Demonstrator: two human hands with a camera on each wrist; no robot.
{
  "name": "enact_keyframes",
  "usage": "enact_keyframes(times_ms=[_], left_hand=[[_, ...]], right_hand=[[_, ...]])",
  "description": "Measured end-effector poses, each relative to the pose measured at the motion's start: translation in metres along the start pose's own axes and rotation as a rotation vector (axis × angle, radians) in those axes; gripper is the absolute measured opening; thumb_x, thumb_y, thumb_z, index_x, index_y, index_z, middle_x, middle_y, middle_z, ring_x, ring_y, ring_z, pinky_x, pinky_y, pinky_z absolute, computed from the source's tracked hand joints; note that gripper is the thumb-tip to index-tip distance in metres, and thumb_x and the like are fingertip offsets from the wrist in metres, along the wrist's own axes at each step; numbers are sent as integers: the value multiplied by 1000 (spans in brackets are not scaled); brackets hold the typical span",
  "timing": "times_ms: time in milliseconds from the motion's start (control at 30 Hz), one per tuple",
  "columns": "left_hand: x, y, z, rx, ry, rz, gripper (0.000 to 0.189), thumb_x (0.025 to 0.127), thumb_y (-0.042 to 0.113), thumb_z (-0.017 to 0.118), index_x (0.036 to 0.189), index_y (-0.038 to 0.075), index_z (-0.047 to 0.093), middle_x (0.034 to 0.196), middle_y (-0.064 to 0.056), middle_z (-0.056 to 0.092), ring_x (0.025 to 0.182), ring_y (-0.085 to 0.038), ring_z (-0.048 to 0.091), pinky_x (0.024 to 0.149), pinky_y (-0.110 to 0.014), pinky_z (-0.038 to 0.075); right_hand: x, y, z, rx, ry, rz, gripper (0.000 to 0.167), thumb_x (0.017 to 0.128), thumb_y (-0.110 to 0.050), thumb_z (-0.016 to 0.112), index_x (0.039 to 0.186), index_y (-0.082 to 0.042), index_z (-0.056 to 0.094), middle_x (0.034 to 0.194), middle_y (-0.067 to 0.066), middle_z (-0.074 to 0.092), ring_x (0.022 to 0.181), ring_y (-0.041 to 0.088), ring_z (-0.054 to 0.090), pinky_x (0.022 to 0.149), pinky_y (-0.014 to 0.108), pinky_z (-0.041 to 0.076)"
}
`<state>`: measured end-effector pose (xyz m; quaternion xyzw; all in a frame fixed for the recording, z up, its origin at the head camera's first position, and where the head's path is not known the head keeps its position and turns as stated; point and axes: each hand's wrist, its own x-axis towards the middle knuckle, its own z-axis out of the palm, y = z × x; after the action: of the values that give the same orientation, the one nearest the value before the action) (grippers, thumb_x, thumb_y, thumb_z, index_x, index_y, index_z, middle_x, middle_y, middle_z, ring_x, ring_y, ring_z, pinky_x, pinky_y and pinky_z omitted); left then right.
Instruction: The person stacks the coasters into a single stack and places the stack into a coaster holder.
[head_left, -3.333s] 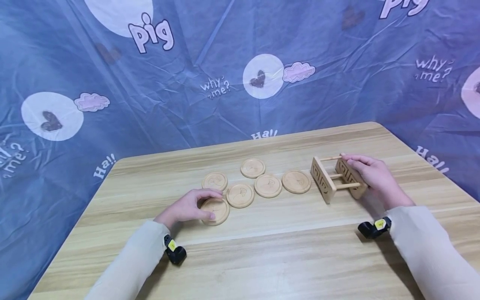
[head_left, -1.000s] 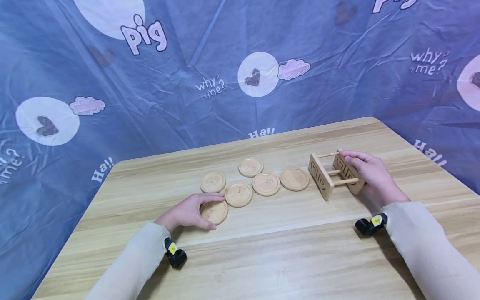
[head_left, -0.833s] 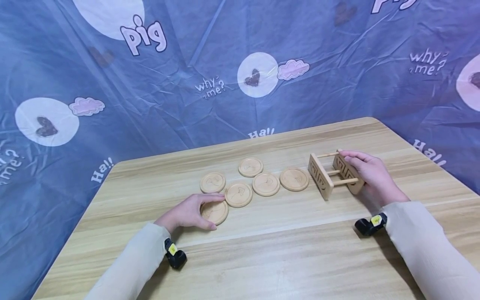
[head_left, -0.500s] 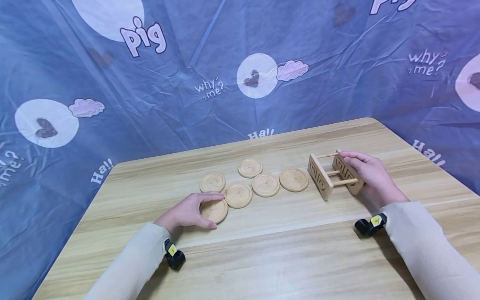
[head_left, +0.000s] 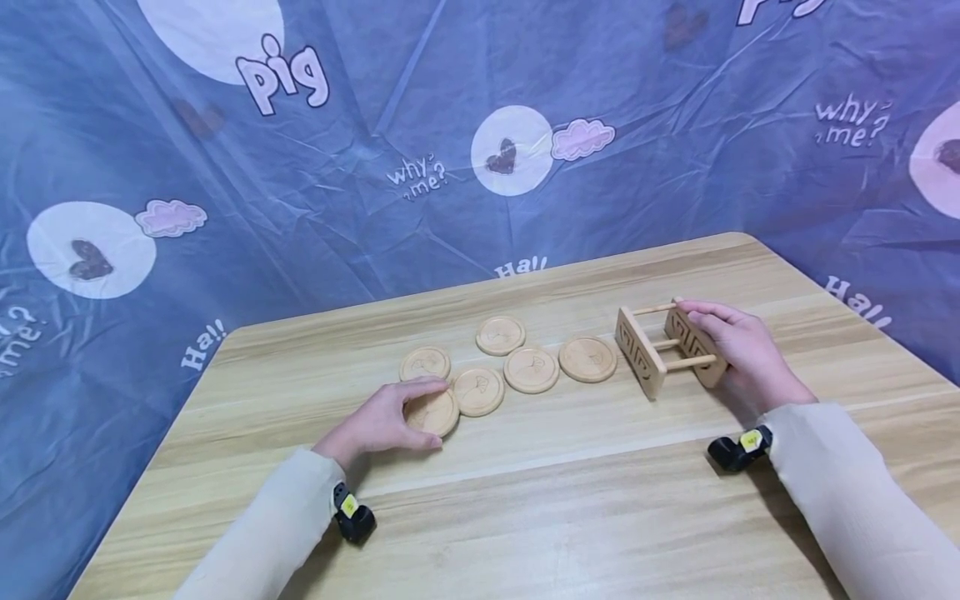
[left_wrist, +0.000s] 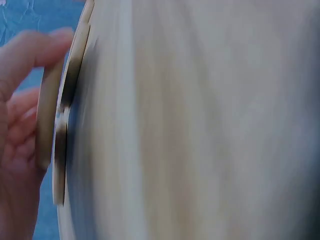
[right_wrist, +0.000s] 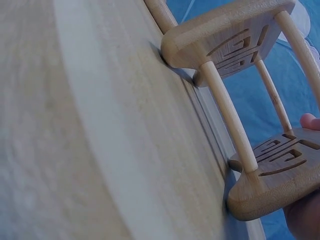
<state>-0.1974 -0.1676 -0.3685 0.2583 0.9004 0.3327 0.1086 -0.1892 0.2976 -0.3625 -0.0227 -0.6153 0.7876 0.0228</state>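
In the head view my left hand (head_left: 378,423) holds a round wooden coaster (head_left: 435,413) by its edge, thumb at the near side and fingers at the far side. The left wrist view shows this coaster (left_wrist: 47,115) raised off the tabletop, beside two coasters lying flat. My right hand (head_left: 742,343) grips the right end panel of a wooden coaster rack (head_left: 640,354) that stands on the table. Fretwork is cut through both panels, and round rods join them; no coaster is between them. The right wrist view shows the rack (right_wrist: 230,115) close up, with the hand mostly out of frame.
Several more coasters with engraved drawings lie flat between the hands, among them one coaster (head_left: 478,392) right beside the held one and another coaster (head_left: 588,359) close to the rack. Behind the wooden table (head_left: 525,500) hangs a blue printed cloth (head_left: 375,108).
My left hand has closed on the near-left coaster, lifted it and shifted it slightly right, so it now overlaps its neighbour in the head view. The right hand stays on the rack.
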Motion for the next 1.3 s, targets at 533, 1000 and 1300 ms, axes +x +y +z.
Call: enact_keyframes(times_ms=[533, 1000, 1300], left_hand=[[8, 39, 25, -211, 277, -296, 81, 62, 19, 84, 134, 8, 48, 142, -10, 42, 135, -30, 30, 112, -44, 22], [18, 52, 41, -213, 360, -323, 79, 62, 20, 84, 132, 6, 50, 142, -12, 42, 133, -32, 33, 112, -43, 25], [24, 59, 47, -286, 382, -311, 79, 62, 17, 83, 132, 3, 49, 143, -14, 40, 134, -31, 31, 113, -43, 22]], right_hand=[[0, 0, 1, 96, -10, 24, 20, 87, -15, 64, 106, -17, 70, 100, -13, 68, 87, 7, 63, 73, 21, 55], [-1, 2, 1, 45, -11, -3, 19, 89, -16, 62, 105, -19, 70, 99, -17, 67, 86, 4, 62, 71, 19, 54], [-1, 1, 1, 137, -9, 41, 23, 87, -17, 65, 109, -17, 69, 102, -12, 67, 88, 9, 63, 74, 23, 55]])
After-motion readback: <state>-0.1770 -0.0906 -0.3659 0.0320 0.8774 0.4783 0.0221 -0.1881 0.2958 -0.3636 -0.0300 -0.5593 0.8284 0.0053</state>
